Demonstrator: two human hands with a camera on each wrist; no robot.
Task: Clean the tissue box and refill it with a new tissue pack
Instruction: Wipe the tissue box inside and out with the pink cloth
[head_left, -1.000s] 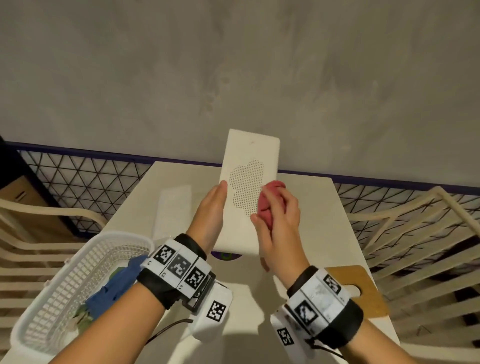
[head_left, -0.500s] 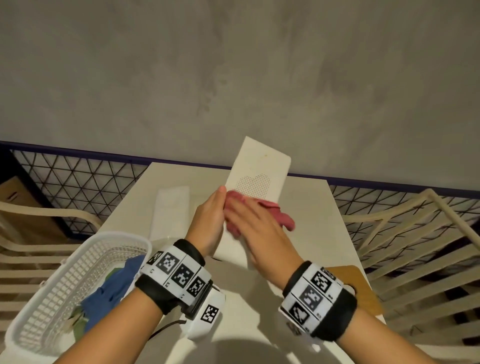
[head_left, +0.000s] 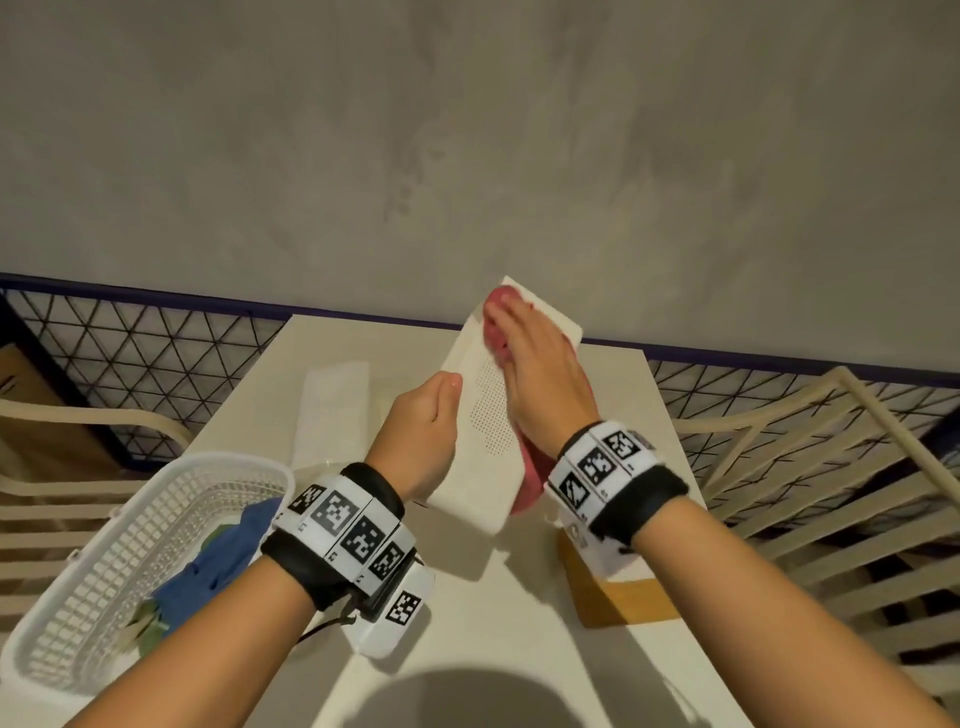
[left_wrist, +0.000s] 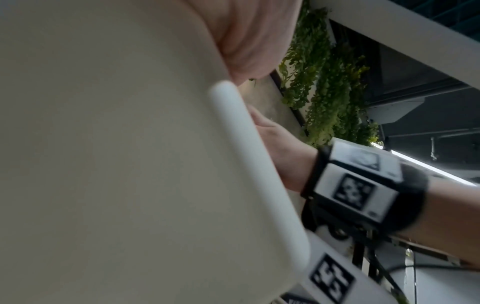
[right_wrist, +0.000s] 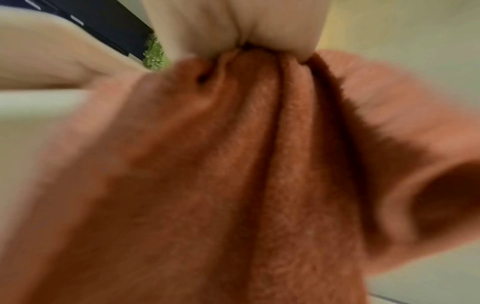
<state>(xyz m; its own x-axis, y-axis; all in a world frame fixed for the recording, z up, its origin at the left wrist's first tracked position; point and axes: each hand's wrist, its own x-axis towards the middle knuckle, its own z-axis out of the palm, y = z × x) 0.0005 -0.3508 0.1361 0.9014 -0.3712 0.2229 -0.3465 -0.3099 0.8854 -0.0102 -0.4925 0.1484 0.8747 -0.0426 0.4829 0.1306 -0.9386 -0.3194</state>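
Observation:
A white tissue box with a dotted cloud pattern is held tilted above the table, its far end raised toward the wall. My left hand grips its left edge, thumb on the front face and fingers hidden behind. My right hand holds a red cloth against the box's face near its far end. In the right wrist view the cloth bunches up into my fingers. The left wrist view is filled by the box. A white tissue pack lies flat on the table to the left.
The white table stands against a grey wall. On its near left corner is a white mesh basket holding a blue cloth. A wooden lid lies under my right wrist. Cream slatted chairs flank the table.
My right hand has slid the red cloth from the middle of the box's face up to its far end. The box has tilted lower and leans more to the right.

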